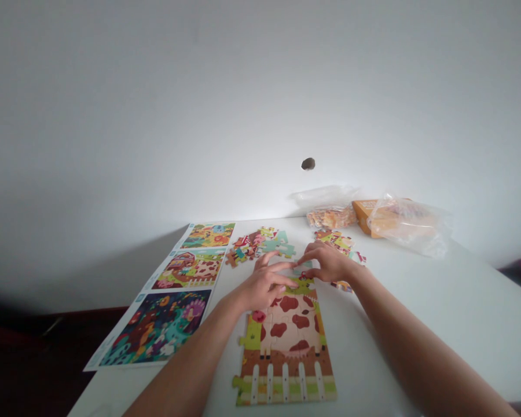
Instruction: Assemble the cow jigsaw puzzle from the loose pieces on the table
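Note:
A partly joined jigsaw puzzle (289, 336) lies on the white table, showing a brown-spotted cow above a white fence. My left hand (264, 285) rests at its upper left part, fingers stretched out and apart, with fingertips near the top edge. At that top edge, my right hand (327, 262) bends its thumb and index finger around a pale blue puzzle piece (303, 269). The fingers partly cover this piece, and I cannot tell whether it is fully seated. Loose puzzle pieces (254, 242) lie in a pile beyond my left hand. More pieces (336, 240) are scattered behind and under my right hand.
To the left lies a picture sheet (132, 313) with three printed scenes, one with the same cow. At the back right are a clear bag of pieces (330, 217), an orange box (364, 215) and an crumpled plastic bag (417, 226). A white wall (243, 116) stands behind the table.

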`<state>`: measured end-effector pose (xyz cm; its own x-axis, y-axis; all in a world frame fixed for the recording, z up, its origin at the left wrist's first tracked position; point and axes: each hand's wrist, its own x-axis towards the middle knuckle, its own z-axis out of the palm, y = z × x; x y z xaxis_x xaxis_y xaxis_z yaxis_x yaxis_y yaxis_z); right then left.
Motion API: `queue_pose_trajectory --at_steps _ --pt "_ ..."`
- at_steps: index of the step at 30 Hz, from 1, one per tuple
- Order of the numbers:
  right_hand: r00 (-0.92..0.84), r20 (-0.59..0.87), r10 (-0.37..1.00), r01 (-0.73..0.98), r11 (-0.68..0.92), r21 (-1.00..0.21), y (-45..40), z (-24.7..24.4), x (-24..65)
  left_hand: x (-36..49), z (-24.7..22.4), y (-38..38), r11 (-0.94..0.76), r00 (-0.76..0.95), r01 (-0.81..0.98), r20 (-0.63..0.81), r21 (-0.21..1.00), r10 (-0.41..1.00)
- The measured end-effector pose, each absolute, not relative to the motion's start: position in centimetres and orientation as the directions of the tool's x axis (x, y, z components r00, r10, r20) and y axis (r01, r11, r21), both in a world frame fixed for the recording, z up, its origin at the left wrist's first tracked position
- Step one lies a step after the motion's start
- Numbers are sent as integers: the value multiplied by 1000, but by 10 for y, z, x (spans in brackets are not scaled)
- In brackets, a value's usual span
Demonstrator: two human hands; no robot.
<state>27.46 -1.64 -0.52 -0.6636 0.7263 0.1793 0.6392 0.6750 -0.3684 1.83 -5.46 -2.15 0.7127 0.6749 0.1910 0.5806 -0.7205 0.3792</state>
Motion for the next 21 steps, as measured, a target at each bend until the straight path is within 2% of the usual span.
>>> queue_pose_trajectory --at_steps 15,21 --pt "-678 181 712 612 683 -399 -17 -9 268 19 -20 -57 -685 668 619 202 384 717" --pt "-632 284 721 628 691 -357 -16 -7 269 18 -21 -56 -681 662 626 201 380 722"
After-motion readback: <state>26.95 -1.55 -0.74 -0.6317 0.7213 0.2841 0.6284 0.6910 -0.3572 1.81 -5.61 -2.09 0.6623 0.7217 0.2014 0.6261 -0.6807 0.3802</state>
